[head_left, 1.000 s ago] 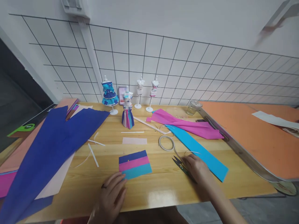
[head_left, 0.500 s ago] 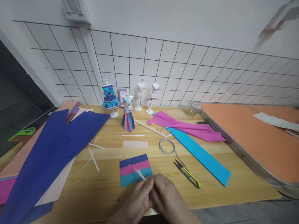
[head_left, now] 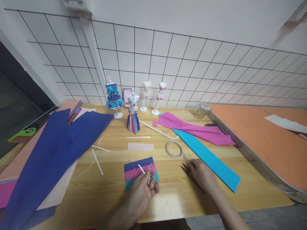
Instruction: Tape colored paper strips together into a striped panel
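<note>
My left hand [head_left: 145, 188] pinches a narrow white strip [head_left: 141, 169] between thumb and fingers, above a small fabric piece [head_left: 135, 164] banded in navy, pink and turquoise. My right hand [head_left: 202, 174] is low over the table, fingers drawn together. Under it lie thread snips [head_left: 187, 171]; their dark blades show while the handles are covered. The loose tail of a tape roll [head_left: 174, 149] runs up to the right fingertips, which hide whatever they grip.
A pale pink strip [head_left: 140, 146] lies ahead. Magenta cloth [head_left: 196, 129] and folded blue cloth [head_left: 211, 163] lie right, navy cloth [head_left: 59, 153] left. Small dress forms stand behind, one in a striped skirt [head_left: 133, 124]. A glass jar [head_left: 202, 111] stands at the back right.
My hands were together over the striped fabric piece. The right hand has parted and moved right to the snips and tape tail; the left stays with the white strip.
</note>
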{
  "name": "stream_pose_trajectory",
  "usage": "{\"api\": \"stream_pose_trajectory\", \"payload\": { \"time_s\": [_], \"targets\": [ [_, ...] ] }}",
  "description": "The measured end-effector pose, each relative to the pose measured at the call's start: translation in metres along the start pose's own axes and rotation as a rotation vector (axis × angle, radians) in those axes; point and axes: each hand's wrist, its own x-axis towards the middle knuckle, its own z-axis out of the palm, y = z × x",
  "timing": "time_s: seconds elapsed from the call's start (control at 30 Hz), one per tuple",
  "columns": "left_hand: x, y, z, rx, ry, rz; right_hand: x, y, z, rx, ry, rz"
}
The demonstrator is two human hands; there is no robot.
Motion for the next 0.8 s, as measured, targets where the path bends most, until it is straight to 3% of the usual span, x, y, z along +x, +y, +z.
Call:
{"api": "stream_pose_trajectory", "payload": {
  "time_s": [0.07,0.17,0.3,0.4,0.47,0.53,0.63,0.73,0.8],
  "targets": [
    [0.004,0.000,0.002,0.018,0.000,-0.004,-0.004,-0.004,0.000,-0.006,0.006,0.016],
    [0.010,-0.003,0.009,0.091,-0.015,-0.009,-0.021,-0.038,0.004,0.109,0.013,-0.014],
    [0.015,-0.007,0.019,0.108,-0.081,0.040,-0.051,-0.108,0.019,0.297,-0.146,-0.257],
    [0.017,-0.004,0.018,0.099,-0.023,0.130,-0.052,-0.134,0.023,0.260,-0.217,-0.399],
    [0.018,0.004,0.012,0.065,0.055,0.176,-0.031,-0.129,0.016,0.226,-0.275,-0.484],
    [0.016,0.014,0.003,0.036,0.126,0.213,0.007,-0.109,0.007,0.021,-0.151,-0.420],
    [0.010,0.027,-0.011,0.042,0.154,0.243,0.076,-0.074,-0.002,-0.098,-0.026,-0.294],
    [0.002,0.030,-0.018,0.091,0.134,0.213,0.130,-0.053,0.006,-0.168,-0.033,-0.282],
    [-0.004,0.028,-0.019,0.132,0.126,0.196,0.148,-0.048,0.018,-0.186,-0.085,-0.312]
  ]
}}
